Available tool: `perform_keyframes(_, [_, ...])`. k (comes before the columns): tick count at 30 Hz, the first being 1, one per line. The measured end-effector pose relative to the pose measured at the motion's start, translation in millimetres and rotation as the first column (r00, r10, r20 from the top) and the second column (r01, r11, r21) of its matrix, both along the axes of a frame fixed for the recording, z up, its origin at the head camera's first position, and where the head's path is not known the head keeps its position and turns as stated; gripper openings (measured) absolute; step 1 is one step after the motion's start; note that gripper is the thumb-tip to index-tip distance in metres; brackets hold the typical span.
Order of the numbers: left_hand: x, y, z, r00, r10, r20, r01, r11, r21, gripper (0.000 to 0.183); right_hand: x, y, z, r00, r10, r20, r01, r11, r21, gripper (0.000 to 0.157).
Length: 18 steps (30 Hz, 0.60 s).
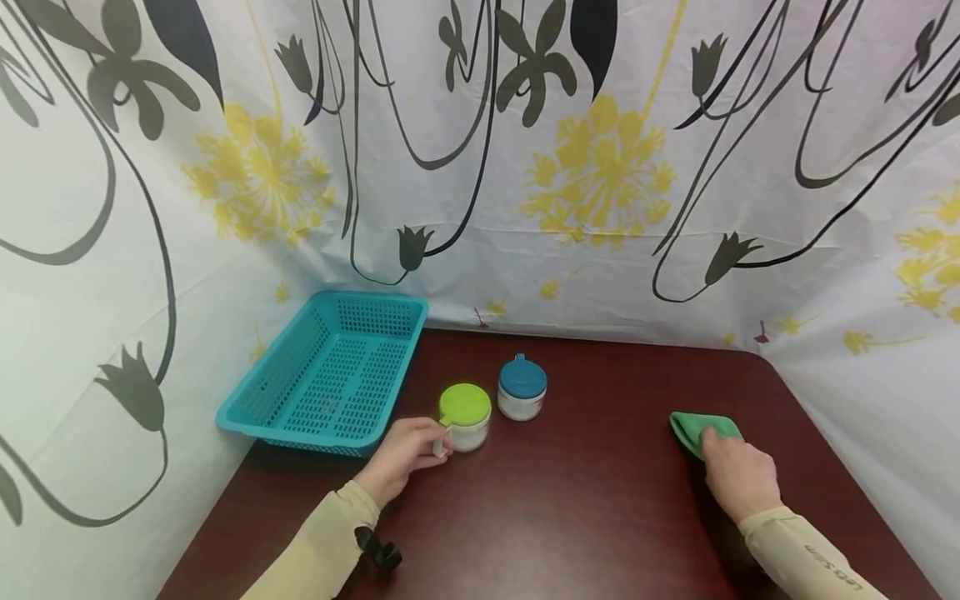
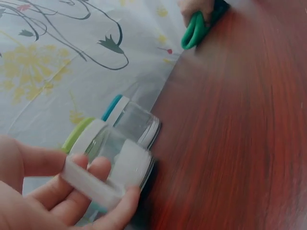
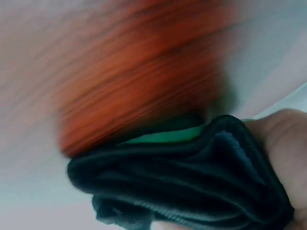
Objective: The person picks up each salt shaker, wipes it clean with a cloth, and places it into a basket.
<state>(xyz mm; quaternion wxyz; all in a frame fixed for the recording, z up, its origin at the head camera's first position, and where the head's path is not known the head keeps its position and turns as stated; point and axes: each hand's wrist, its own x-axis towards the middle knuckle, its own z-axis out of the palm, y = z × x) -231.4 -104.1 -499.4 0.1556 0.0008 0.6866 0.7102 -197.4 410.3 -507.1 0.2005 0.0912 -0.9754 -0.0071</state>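
Note:
My left hand [image 1: 405, 457] grips the white handle [image 2: 91, 184] of a glass jar [image 1: 470, 435] with a lime-green lid [image 1: 464, 404]. The jar stands on the table, and white contents show through its side in the left wrist view. Just behind it, to the right, is a similar jar [image 1: 521, 407] with a blue lid [image 1: 522, 379]. Over at the right side, my right hand [image 1: 742, 477] holds a folded green cloth [image 1: 702, 427]. Close up in the right wrist view, the cloth [image 3: 182, 177] looks dark and bunched, with part of the hand hidden behind it.
A turquoise plastic basket [image 1: 408, 358] with perforated sides sits at the table's back left, close to the left hand. The dark red-brown table [image 1: 585, 517] meets a white patterned curtain [image 1: 465, 200] at the back and sides. A black strap device [image 1: 377, 550] is on the left wrist.

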Motion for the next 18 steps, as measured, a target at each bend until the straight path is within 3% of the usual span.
perform_keyframes(6, [4.8,-1,-2.2,0.999,0.031,0.013,-0.031,0.999,0.03,0.022,4.2,9,-2.6,0.999,-0.005,0.039,0.006,1.0,-0.021,0.037])
perform_keyframes(18, [9.9,7,1.3,0.998,0.042,0.038,-0.045,0.994,0.095,0.023,10.6,12,8.0,0.999,-0.046,-0.016,0.045,0.996,-0.082,0.039])
